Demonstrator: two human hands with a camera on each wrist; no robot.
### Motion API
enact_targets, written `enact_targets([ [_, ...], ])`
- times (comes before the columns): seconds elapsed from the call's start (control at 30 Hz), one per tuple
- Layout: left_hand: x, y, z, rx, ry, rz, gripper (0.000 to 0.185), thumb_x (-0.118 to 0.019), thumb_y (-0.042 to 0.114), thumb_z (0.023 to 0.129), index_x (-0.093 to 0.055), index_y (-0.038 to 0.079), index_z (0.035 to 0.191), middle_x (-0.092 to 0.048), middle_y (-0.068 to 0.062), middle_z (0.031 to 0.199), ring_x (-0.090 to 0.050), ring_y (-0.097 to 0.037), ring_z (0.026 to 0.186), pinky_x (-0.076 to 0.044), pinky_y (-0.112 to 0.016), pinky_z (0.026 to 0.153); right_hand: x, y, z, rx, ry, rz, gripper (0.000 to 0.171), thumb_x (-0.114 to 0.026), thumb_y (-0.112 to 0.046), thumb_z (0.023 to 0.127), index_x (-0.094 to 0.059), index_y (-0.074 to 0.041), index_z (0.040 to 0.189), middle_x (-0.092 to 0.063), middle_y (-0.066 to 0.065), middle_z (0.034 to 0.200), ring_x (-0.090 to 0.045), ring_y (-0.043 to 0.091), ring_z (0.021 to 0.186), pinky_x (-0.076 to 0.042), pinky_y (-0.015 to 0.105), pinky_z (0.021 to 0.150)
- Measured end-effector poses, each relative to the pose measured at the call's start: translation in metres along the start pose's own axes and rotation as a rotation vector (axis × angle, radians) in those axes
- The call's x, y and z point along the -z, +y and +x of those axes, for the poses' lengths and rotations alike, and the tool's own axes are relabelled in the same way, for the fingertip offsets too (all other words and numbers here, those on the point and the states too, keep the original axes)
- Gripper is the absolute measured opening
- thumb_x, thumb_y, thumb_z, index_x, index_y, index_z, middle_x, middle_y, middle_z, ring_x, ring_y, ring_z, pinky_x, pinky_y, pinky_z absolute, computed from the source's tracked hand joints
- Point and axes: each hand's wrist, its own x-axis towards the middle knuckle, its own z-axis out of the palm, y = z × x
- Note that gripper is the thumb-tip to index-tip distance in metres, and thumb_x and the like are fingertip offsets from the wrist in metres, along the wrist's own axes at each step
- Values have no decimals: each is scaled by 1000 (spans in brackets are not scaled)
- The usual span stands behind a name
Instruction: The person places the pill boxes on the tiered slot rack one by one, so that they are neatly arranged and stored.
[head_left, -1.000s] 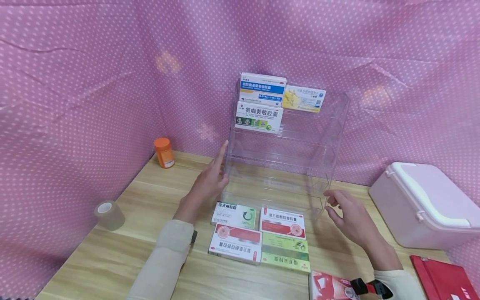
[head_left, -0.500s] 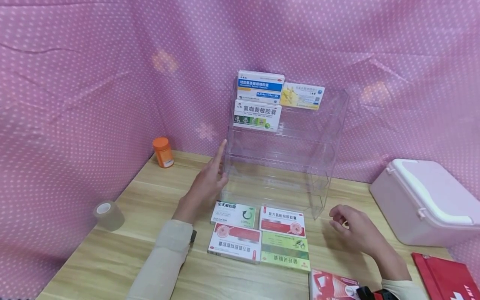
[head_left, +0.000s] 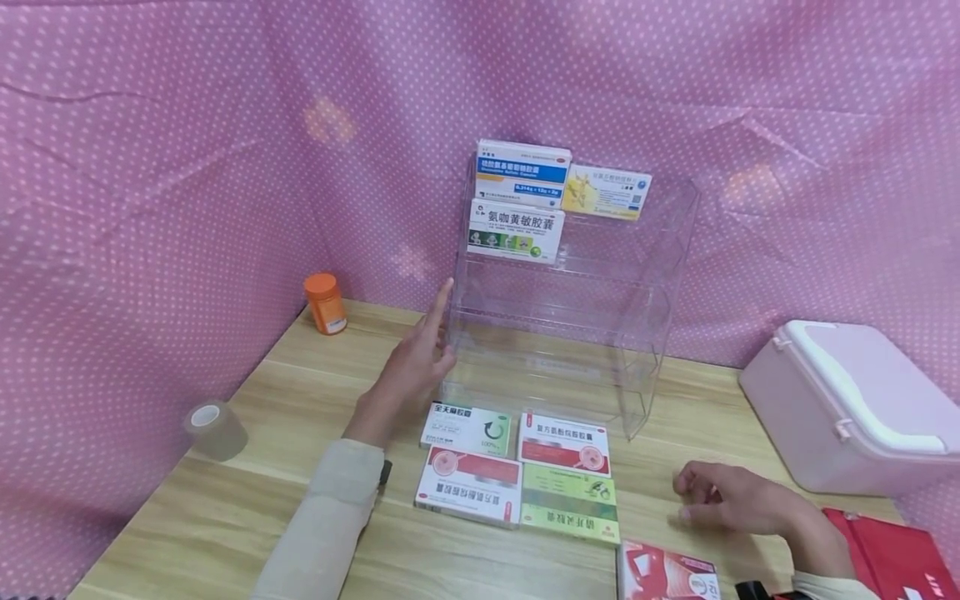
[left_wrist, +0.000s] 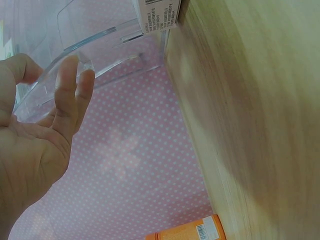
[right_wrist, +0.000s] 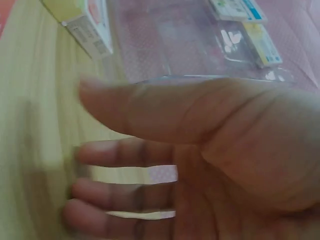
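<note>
A clear acrylic tiered display rack stands at the back of the table. My left hand rests along its left side, index finger straight up the panel; in the left wrist view the fingers lie at the rack's edge. My right hand hovers over the wood at the right, fingers loosely bent and nothing between them. The rack's upper tiers hold a blue-and-white medicine box, a yellow-and-white one and a green-and-white one. Closest to my right hand lies a red medicine box.
Before the rack lie a white-green box, two red-white boxes and a yellow-green box. An orange bottle and tape roll stand left. At right are a pale pink case and red pouch.
My right hand has left the rack's lower right corner and moved toward the front right, near the red box. My left hand has stayed at the rack's left side.
</note>
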Motion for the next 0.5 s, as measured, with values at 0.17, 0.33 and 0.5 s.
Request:
enact_targets([
  [0.17, -1, -1, 0, 0, -2, 2, 112, -64, 6, 102, 11, 59, 166, -44, -8, 166, -62, -29, 122, -62, -51, 101, -7, -6, -3, -34, -128, 178, 36, -84, -17, 93, -57, -2, 112, -55, 4, 90, -54, 7, 71, -46, 20, 54],
  [0.33, 0, -1, 0, -3, -4, -2, 110, -64, 6, 102, 9, 55, 168, -47, -8, 163, -62, -29, 120, -62, -50, 99, -14, -20, 2, -63, -149, 160, 47, -93, -20, 82, -57, -5, 107, -50, 2, 87, -50, 5, 67, -41, 17, 55],
  [0.5, 1, 0, 0, -9, -2, -5, 111, -65, 5, 101, 9, 55, 168, -46, -9, 165, -63, -30, 123, -61, -52, 102, -21, -36, 6, -65, -151, 83, 49, -97, -18, 75, -59, -8, 103, -51, 1, 85, -47, 6, 74, -36, 20, 61],
])
